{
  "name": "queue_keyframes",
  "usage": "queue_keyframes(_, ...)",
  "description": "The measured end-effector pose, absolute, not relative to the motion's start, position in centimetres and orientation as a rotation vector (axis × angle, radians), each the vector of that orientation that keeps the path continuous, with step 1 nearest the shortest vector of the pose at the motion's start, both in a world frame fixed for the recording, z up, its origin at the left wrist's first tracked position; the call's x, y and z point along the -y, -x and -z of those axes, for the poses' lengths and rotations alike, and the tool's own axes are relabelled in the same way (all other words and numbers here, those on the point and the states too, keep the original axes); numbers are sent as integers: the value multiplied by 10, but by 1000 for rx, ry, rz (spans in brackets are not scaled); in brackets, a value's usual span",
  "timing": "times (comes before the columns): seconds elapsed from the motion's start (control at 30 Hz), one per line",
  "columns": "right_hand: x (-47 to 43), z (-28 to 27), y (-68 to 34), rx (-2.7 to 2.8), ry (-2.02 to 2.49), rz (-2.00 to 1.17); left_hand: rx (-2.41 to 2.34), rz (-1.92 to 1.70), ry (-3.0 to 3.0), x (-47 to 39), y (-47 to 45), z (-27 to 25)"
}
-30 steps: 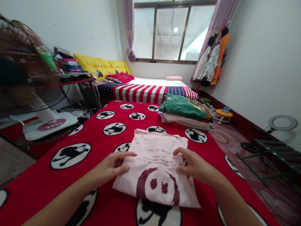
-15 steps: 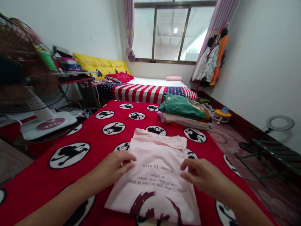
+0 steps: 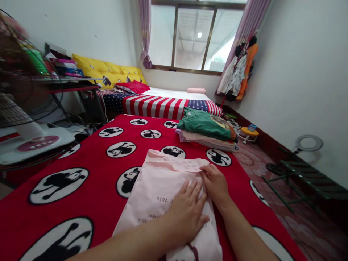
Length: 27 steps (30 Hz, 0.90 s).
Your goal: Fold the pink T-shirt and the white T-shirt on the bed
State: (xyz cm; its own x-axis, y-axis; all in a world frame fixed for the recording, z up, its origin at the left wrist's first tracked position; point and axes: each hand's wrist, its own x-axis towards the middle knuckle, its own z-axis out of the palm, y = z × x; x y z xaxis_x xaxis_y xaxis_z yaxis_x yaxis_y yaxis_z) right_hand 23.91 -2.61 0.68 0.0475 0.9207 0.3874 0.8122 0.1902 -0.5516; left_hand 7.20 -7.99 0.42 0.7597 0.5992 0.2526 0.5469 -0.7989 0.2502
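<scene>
A pale pink T-shirt (image 3: 157, 177) with dark printed lettering lies folded on the red blanket (image 3: 100, 188), its collar end away from me. My left hand (image 3: 187, 214) reaches across and rests flat on the shirt's right half, fingers spread, covering part of the print. At the shirt's upper right corner, my right hand (image 3: 216, 181) pinches the edge of the fabric between thumb and fingers. Beyond the shirt is a stack of folded clothes with a green shirt (image 3: 203, 123) on top.
To the left, a fan (image 3: 29, 134) stands beside a desk (image 3: 78, 81) with boxes. Behind is another bed with a striped cover (image 3: 160, 106). A green folding rack-like seat (image 3: 312, 177), a yellow stool (image 3: 249, 132) and hanging clothes (image 3: 240, 74) are on the right.
My left hand has moved from the shirt's left edge across to its right half and flattened. My right hand has moved up along the right edge to the corner. The view has shifted slightly.
</scene>
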Motion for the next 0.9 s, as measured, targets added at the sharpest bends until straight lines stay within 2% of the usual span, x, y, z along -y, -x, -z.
queue_keyframes(0.1,22,-11,-240,1600,1531,-396,-904,-471,-2796,79,-69,-5)
queue_keyframes(0.27,13,-28,-254,1411,1302,-1212,-877,-477,-2800,77,-70,-6)
queue_keyframes(0.33,7,-34,-264,1391,1211,-1449,-858,-479,-2806,76,-70,-6)
queue_keyframes(0.47,-11,-36,-277,1308,1162,-1642,-850,-476,-2827,76,-69,-6)
queue_keyframes(0.53,-21,-31,-275,1270,1274,-1498,-842,-471,-2838,76,-68,-6)
queue_keyframes(0.67,-28,-21,-254,1135,1421,-946,-826,-476,-2828,77,-66,-7)
queue_keyframes(0.9,17,-20,-213,1664,1448,-405,-745,-615,-2686,68,-62,-15)
